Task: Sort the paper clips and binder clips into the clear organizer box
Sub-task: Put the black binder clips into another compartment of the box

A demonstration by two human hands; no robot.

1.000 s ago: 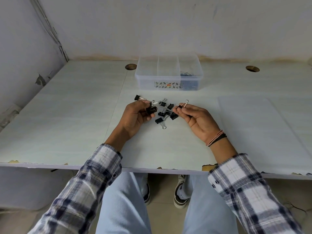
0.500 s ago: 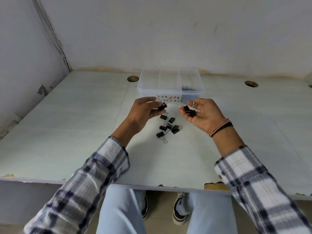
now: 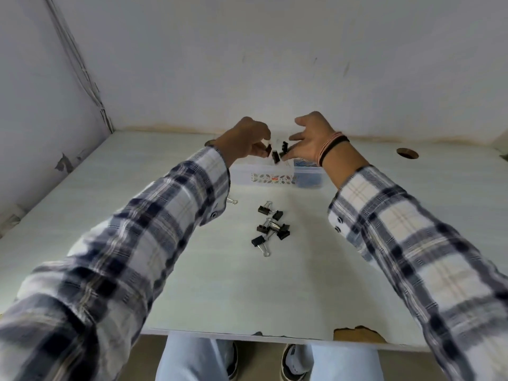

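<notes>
The clear organizer box (image 3: 264, 179) stands at the back of the table, partly hidden behind my hands. Its right compartment holds blue paper clips (image 3: 308, 178). My left hand (image 3: 243, 141) hovers over the box with its fingers pinched on a black binder clip (image 3: 268, 150). My right hand (image 3: 310, 138) is beside it with its fingers spread. Three black binder clips (image 3: 283, 149) hang in the air between the two hands, above the box. Several black binder clips (image 3: 272, 229) lie in a loose pile on the table, nearer to me than the box.
One clip's silver handle (image 3: 232, 201) peeks out beside my left sleeve. A round cable hole (image 3: 407, 153) sits at the back right of the table. Walls close off the back and the left. The table's front edge is chipped (image 3: 357, 332).
Both hands have lifted off the pile and moved forward over the box, carrying binder clips. The right hand's fingers have spread and clips are leaving it.
</notes>
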